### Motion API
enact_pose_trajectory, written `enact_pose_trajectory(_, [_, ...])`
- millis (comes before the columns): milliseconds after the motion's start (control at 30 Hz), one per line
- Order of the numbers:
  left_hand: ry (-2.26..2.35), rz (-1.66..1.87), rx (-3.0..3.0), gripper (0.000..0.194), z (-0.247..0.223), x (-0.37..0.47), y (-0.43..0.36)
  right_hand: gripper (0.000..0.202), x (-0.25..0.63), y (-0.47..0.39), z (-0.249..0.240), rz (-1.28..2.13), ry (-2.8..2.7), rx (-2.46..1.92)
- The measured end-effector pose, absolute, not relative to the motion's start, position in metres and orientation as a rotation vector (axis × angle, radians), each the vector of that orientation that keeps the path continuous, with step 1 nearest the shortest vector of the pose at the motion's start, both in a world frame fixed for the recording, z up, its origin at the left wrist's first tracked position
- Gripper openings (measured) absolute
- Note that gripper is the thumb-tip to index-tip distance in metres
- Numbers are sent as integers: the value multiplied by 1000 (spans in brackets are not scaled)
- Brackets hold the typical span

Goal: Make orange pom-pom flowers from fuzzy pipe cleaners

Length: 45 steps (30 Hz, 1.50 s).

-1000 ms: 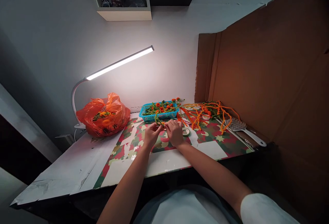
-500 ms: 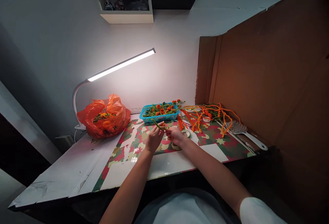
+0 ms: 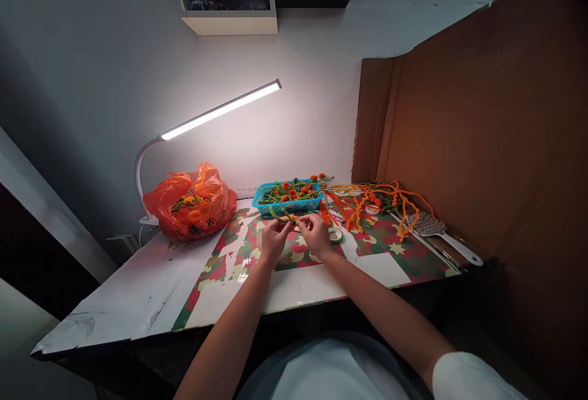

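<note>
A small green-and-orange piece [image 3: 293, 218] is held between the left hand [image 3: 274, 241] and right hand [image 3: 316, 234], above the desk [image 3: 133, 290], on the near side of the blue basket [image 3: 290, 206]; the two-sided hold probably steadies something so slight. The left fingers pinch it; the right fingers seem to pinch its right end. Both forearms [image 3: 241, 302] converge from the near edge.

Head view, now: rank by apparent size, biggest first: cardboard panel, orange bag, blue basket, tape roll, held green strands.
1. Cardboard panel
2. Orange bag
3. Blue basket
4. Tape roll, held green strands: order unsure, strands partly hidden
</note>
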<state>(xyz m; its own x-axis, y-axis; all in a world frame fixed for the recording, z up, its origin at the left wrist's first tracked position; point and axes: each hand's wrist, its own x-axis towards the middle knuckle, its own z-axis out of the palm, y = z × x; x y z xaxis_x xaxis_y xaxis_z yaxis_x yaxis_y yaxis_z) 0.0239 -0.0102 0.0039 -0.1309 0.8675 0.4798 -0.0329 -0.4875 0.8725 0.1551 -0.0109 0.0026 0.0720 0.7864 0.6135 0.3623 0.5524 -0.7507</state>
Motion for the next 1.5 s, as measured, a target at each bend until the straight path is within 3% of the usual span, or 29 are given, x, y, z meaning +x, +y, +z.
enact_pose_trajectory(200, [956, 1666, 1479, 37, 3, 23, -10, 14, 156, -15, 1, 8, -1752, -1061])
enact_pose_trajectory(533, [981, 1658, 1481, 38, 4, 23, -11, 16, 158, -11, -1, -85, -1810, -1056])
enact_pose_trajectory(833, [963, 1659, 1455, 39, 4, 23, -10, 18, 153, -12, 0, 103, -1713, -1036])
enact_pose_trajectory(1100, [1017, 1693, 1467, 41, 3, 15, -6, 26, 154, -12, 2, 508, -1440, -990])
enact_pose_trajectory(1300, [942, 1639, 1550, 34, 2, 21, -8, 31, 148, -8, -4, 612, -1585, -987])
enact_pose_trajectory(1500, [1025, 1684, 1694, 29, 1, 23, -13, 30, 142, -6, -4, 965, -1343, -921])
